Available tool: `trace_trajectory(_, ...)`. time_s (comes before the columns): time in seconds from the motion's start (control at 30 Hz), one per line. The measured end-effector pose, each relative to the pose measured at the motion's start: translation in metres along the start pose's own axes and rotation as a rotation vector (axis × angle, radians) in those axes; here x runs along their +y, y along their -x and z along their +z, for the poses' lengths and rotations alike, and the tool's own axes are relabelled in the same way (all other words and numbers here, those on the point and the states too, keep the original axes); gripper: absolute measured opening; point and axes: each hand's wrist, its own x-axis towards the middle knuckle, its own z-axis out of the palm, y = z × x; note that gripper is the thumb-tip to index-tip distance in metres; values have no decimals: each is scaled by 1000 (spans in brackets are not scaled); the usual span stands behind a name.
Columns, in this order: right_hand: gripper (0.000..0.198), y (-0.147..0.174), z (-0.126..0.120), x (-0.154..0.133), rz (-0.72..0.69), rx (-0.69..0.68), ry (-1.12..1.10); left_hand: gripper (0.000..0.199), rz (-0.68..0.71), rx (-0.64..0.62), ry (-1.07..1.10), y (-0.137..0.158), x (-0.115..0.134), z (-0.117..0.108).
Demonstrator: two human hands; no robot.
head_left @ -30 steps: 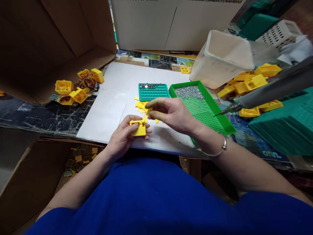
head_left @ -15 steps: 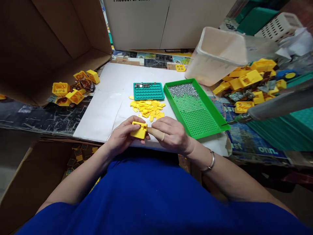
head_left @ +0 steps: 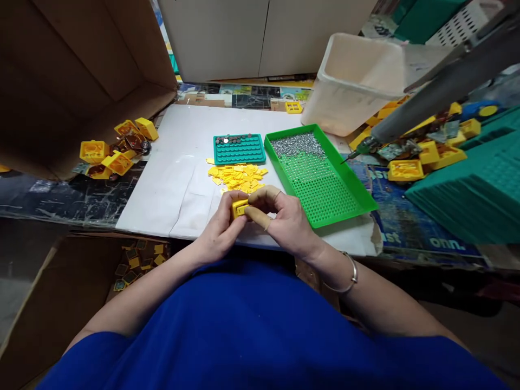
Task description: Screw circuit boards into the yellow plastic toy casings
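Note:
Just in front of my body, my left hand (head_left: 219, 230) is closed around a small yellow plastic case (head_left: 239, 208), now tilted with a narrow side up. My right hand (head_left: 286, 216) has its thumb and forefinger, both in tan finger covers, pressed on the right end of that case. Whether a smaller part is between those fingertips is hidden. Beyond the hands lies a heap of flat yellow plastic pieces (head_left: 238, 176). Behind the heap is a teal ridged tray (head_left: 244, 157) with small round discs in its back rows.
A green perforated tray (head_left: 325, 187) holds silver screws (head_left: 298, 145) at its far end. Above its right edge hangs a power screwdriver (head_left: 390, 127). A clear plastic bin (head_left: 337, 103) stands behind. Yellow cases with wires (head_left: 116, 160) lie left, beside a large cardboard box (head_left: 134, 49).
The yellow case has been turned from its broad face to a narrow side. My right fingers have moved onto its end. The view has shifted slightly, and the screwdriver hangs higher and further left.

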Motion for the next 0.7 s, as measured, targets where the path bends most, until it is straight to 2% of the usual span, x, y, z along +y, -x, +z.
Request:
trace_trajectory(0.17, 12, 8, 2, 0, -60, 58, 11, 27, 40, -10, -46, 1, -1, 4)
trace_trajectory(0.27, 20, 10, -1, 2, -54, 38, 92, 29, 65, -18, -111, 4, -2, 3)
trace_trajectory(0.33, 25, 8, -6, 1, -29, -32, 177, 31, 102, -42, -166, 6, -2, 2)
trace_trajectory(0.5, 26, -1, -21, -9, 64, -334, 376, 28, 124, -180, -174, 7, 3, -3)
trace_trajectory(0.6, 31, -1, -22, -14, 100, -299, 395, 25, 100, -218, -131, 3, 7, -6)
trace_trajectory(0.7, 27, 2, -20, -14, 108, -230, 396, 25, 99, -226, -127, -2, 8, -7)
